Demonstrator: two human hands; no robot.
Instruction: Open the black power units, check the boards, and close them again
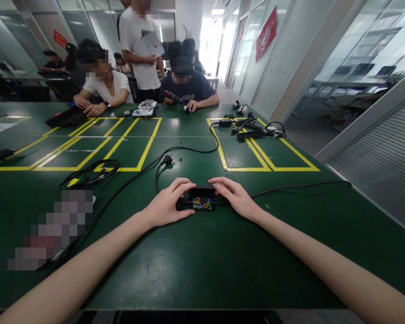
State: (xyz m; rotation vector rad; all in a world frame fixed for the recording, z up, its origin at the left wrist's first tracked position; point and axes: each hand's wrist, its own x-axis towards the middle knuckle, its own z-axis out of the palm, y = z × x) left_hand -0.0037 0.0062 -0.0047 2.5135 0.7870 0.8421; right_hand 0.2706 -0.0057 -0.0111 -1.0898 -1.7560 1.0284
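Note:
A small black power adapter lies on the green table, its case open so a circuit board with copper coils shows. My left hand grips its left end with curled fingers. My right hand grips its right end, fingers bent over the black case. A black cable runs from the adapter to the right. Another black cord ends in a plug just beyond my hands.
Yellow tape boxes mark the table. A coiled black cable lies to the left, more adapters and cables at the far right. Three people sit or stand at the far edge. Glass partitions line the right side.

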